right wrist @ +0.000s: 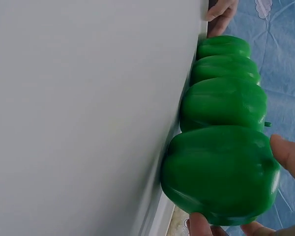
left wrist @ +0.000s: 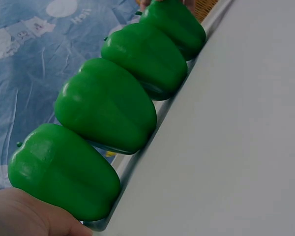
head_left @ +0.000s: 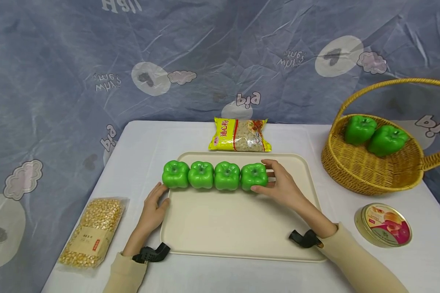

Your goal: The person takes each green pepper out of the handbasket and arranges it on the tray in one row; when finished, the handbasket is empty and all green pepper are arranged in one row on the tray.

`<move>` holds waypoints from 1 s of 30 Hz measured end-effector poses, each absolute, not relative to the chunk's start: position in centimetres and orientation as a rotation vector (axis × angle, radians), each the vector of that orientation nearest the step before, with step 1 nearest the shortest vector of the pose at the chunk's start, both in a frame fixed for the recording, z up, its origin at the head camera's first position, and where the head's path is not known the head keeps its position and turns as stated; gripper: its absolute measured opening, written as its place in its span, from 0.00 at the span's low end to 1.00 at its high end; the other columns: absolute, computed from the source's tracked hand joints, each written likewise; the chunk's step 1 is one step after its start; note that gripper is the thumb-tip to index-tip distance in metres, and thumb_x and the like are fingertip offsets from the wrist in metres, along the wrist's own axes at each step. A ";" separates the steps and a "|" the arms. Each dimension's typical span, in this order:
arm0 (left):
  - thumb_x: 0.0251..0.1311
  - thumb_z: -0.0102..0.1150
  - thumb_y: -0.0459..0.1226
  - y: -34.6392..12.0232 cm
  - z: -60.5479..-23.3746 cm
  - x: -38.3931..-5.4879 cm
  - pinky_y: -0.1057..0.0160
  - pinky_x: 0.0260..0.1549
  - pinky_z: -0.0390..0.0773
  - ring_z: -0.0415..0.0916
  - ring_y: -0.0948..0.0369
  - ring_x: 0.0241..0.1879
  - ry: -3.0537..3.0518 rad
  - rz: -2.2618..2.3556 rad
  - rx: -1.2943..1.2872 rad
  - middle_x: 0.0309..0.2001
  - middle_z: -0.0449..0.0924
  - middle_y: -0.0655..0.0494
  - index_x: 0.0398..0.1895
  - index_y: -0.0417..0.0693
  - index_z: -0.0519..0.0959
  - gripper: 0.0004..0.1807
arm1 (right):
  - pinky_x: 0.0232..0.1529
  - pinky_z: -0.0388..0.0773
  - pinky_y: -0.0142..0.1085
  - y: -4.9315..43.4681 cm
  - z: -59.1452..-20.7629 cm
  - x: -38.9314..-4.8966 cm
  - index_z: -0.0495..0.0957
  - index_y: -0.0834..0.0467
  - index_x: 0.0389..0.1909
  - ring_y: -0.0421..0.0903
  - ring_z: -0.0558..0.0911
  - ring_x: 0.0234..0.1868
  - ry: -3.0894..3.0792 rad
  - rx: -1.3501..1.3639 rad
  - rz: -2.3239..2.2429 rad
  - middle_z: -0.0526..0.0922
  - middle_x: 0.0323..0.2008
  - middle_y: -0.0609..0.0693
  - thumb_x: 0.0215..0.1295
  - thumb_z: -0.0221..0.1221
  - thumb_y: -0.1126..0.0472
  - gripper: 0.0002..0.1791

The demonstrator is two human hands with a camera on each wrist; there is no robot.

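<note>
Several green bell peppers stand side by side in a row along the far edge of the cream tray (head_left: 220, 228). At the row's right end, my right hand (head_left: 284, 185) grips the last green bell pepper (head_left: 254, 176), thumb at its near side and fingers round the far side. My left hand (head_left: 153, 209) is at the tray's left edge, its fingertips right by the leftmost pepper (head_left: 175, 174), fingers loosely bent. In the left wrist view, part of that hand (left wrist: 32, 214) shows beside the end pepper (left wrist: 64, 172).
A wicker basket (head_left: 366, 179) with a tall handle holds two more green peppers (head_left: 388, 140) at the right. Below it sits a round tin (head_left: 385, 226). Behind the tray lies a yellow pasta bag (head_left: 240, 135); a bag of corn kernels (head_left: 93, 232) lies at the left.
</note>
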State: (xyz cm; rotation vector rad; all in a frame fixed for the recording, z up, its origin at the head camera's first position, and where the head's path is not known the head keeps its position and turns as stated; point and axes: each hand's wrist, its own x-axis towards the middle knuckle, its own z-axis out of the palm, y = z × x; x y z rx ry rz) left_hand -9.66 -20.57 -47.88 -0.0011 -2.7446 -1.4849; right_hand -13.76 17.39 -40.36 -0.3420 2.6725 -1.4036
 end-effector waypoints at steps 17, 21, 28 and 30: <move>0.66 0.47 0.26 -20.4 -47.8 -9.7 0.36 0.72 0.43 0.43 0.43 0.77 -2.758 -1.468 0.008 0.72 0.60 0.37 0.69 0.34 0.64 0.27 | 0.58 0.76 0.53 25.9 -35.7 -13.8 0.64 0.63 0.68 0.64 0.71 0.61 2.880 -0.432 -1.245 0.67 0.63 0.65 0.58 0.69 0.58 0.39; 0.66 0.47 0.26 -20.4 -47.7 -9.7 0.36 0.72 0.43 0.43 0.43 0.77 -2.750 -1.469 0.003 0.71 0.61 0.36 0.69 0.33 0.64 0.26 | 0.51 0.72 0.17 30.0 -34.6 -14.6 0.64 0.63 0.69 0.61 0.70 0.59 2.991 -0.243 -1.173 0.67 0.63 0.66 0.59 0.69 0.55 0.40; 0.66 0.47 0.25 -20.5 -47.8 -9.7 0.36 0.72 0.43 0.44 0.43 0.77 -2.743 -1.469 -0.013 0.71 0.61 0.36 0.68 0.34 0.65 0.26 | 0.43 0.73 0.20 36.7 -33.2 -15.9 0.53 0.52 0.76 0.67 0.66 0.65 3.061 0.278 -1.116 0.55 0.72 0.65 0.62 0.62 0.41 0.47; 0.65 0.47 0.25 -20.5 -47.8 -9.7 0.36 0.73 0.43 0.44 0.43 0.77 -2.739 -1.469 -0.015 0.71 0.62 0.37 0.68 0.34 0.65 0.26 | 0.44 0.70 0.20 38.3 -33.1 -16.3 0.52 0.48 0.77 0.66 0.64 0.68 3.099 0.409 -1.126 0.52 0.75 0.61 0.62 0.61 0.41 0.46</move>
